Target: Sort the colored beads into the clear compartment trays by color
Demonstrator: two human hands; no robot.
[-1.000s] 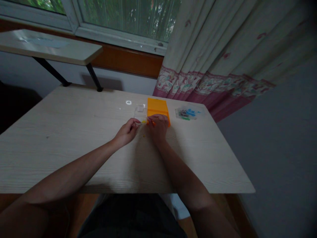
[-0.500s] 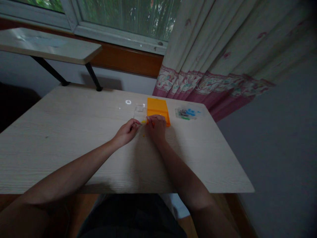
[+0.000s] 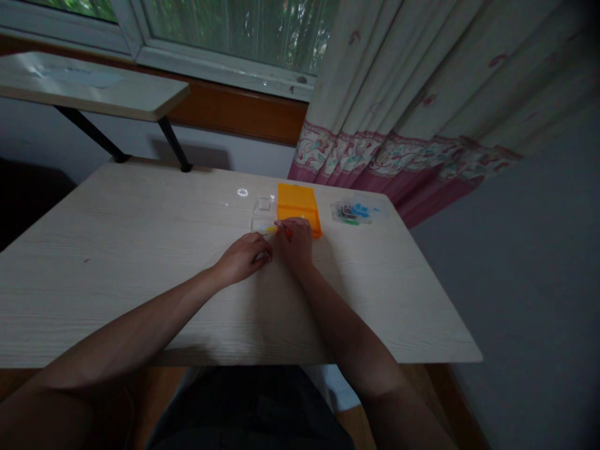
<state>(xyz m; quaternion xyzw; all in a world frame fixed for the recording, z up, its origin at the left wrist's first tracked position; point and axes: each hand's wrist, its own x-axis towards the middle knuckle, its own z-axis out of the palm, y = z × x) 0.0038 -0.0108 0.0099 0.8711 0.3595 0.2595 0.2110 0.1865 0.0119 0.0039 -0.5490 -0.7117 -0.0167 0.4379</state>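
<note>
My left hand (image 3: 244, 255) rests low over the tabletop with its fingers curled and the fingertips together. Whatever they pinch is too small to make out. My right hand (image 3: 296, 242) is closed at the near edge of an open orange box (image 3: 297, 197), thumb and fingers pressed together on something tiny that I cannot name. Between the two hands lies a small yellow piece (image 3: 270, 230). Behind them is a clear plastic case (image 3: 263, 206), left of the orange box and close beside it.
A clear tray (image 3: 338, 212) with blue, dark and green small parts stands to the right on the pale wooden table (image 3: 140, 250). A raised shelf (image 3: 107, 87) is at the back left. A curtain (image 3: 375, 112) hangs behind the table's right side.
My left hand has come slightly down and toward me, its fingertips now over the spot where a small yellow bit lay. My right hand has hardly moved.
</note>
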